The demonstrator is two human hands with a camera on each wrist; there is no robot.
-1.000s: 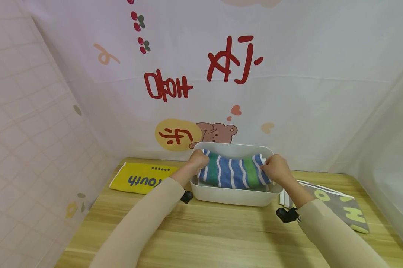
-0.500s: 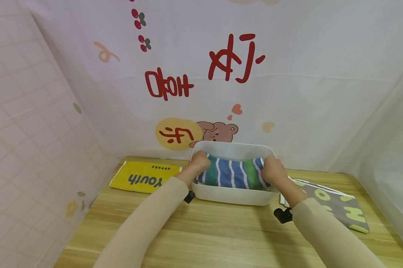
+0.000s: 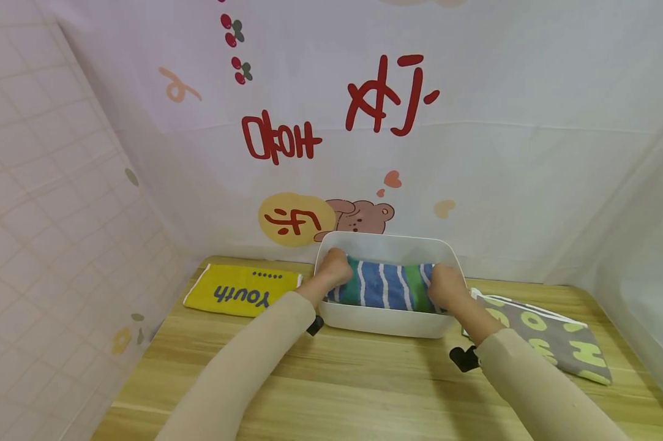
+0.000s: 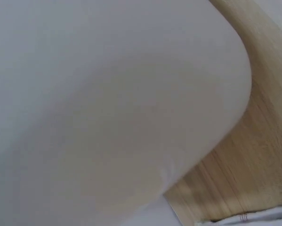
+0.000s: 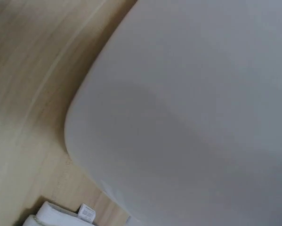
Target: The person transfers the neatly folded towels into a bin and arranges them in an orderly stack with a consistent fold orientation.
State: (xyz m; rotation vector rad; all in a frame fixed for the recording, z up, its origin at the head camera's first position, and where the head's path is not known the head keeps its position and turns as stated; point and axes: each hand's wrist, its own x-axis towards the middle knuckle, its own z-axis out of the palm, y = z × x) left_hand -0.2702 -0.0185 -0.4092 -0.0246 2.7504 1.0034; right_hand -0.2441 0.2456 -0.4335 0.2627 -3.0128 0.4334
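A blue and green striped towel (image 3: 386, 286) with wavy white lines lies low inside a white plastic bin (image 3: 383, 321). At the towel's left end, my left hand (image 3: 337, 267) reaches over the rim and grips it. My right hand (image 3: 445, 286) holds the opposite end, close to the bin's right wall. The fingertips of both hands are hidden by the hands and the bin. Both wrist views are mostly filled by the outer bin wall (image 4: 131, 94), and neither shows a hand.
A folded yellow towel (image 3: 234, 291) lettered "Youth" lies left of the bin on the wooden table (image 3: 364, 380). To the right, partly behind my forearm, is a folded grey towel (image 3: 576, 346) with yellow-green letters. A printed white curtain (image 3: 507, 184) hangs behind.
Both hands have sunk deeper into the bin with the striped towel, whose ends now sit lower. The hands have also come slightly nearer each other. The bin and other towels stay put.
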